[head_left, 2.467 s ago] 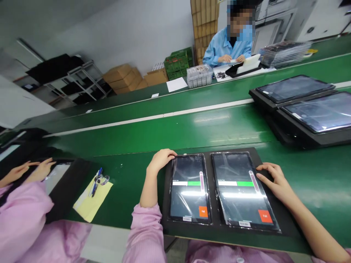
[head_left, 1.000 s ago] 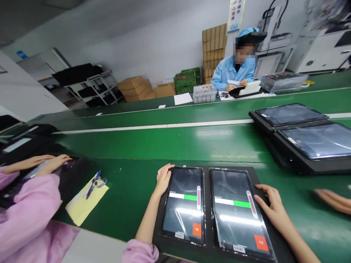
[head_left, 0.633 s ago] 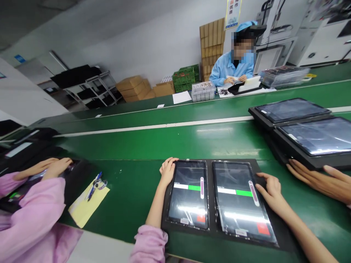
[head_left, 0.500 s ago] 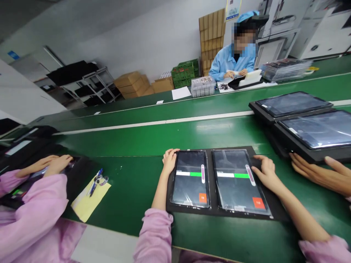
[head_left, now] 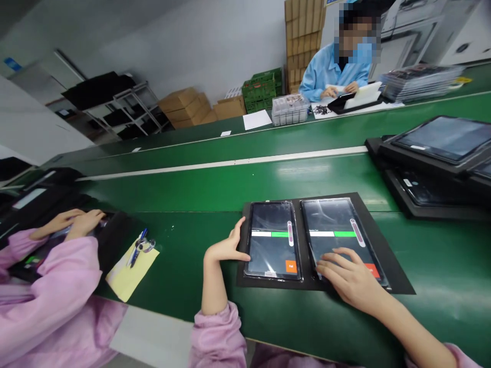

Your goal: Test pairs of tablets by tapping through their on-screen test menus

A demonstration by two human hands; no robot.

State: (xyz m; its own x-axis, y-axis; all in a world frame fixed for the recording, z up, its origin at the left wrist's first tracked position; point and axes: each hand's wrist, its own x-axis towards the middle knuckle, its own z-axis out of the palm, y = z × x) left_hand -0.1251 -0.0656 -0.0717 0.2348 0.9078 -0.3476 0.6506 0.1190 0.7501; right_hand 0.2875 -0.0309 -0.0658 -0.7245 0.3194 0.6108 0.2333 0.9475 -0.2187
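Two tablets under clear film lie side by side on a black board (head_left: 387, 255), their screens lit with white and green bars and an orange-red box. At the left edge of the left tablet (head_left: 268, 217) is my left hand (head_left: 228, 245), thumb on its lower left side and fingers apart from the thumb. My right hand (head_left: 351, 281) lies over the lower part of the right tablet (head_left: 326, 214), its fingers spread on the film and covering part of the red box. Neither hand is wrapped round anything.
Stacked trays with tablets (head_left: 445, 138) stand at the right. To the left are a yellow paper (head_left: 130, 276) with pens and a co-worker's hands on a black tray (head_left: 111, 240). Across the green bench (head_left: 199, 191), a person in blue sits behind a clear parts box (head_left: 289, 110).
My right hand has moved from the board's right edge onto the right tablet. My left hand has slid down the left tablet's side. The other person's hands at the right stack are gone from view.
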